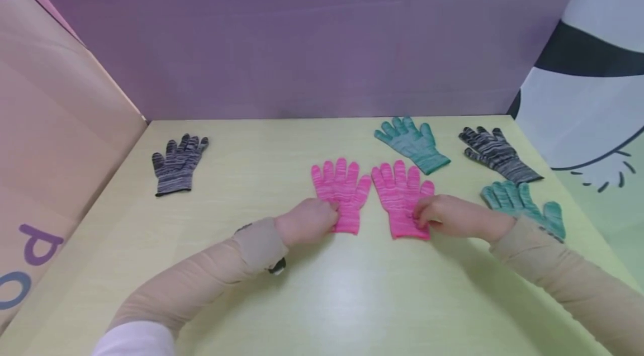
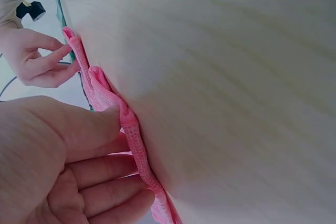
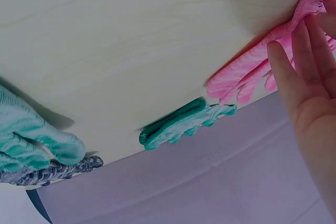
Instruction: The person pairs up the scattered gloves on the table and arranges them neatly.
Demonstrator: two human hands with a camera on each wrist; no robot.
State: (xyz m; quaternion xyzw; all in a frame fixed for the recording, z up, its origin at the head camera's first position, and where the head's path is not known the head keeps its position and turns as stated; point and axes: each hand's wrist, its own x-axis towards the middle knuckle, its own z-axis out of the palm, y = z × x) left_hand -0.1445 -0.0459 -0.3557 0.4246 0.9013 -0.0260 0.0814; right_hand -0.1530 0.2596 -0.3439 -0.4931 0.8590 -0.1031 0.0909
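Observation:
Two pink knit gloves lie flat side by side mid-table, fingers pointing away. At the left pink glove (image 1: 347, 191), my left hand (image 1: 309, 222) pinches the lower left side near the cuff; the left wrist view shows the thumb on the pink fabric (image 2: 137, 150). My right hand (image 1: 455, 216) pinches the lower right side of the right pink glove (image 1: 399, 194). In the right wrist view its fingertips touch the pink glove (image 3: 244, 74), with the thumb partly out of frame.
A grey-black glove (image 1: 178, 166) lies at the far left. Toward the right are a green glove (image 1: 415, 143), another grey-black glove (image 1: 498, 155) and a second green glove (image 1: 523, 202), partly behind the right forearm. A purple wall (image 1: 322, 37) borders the table's back.

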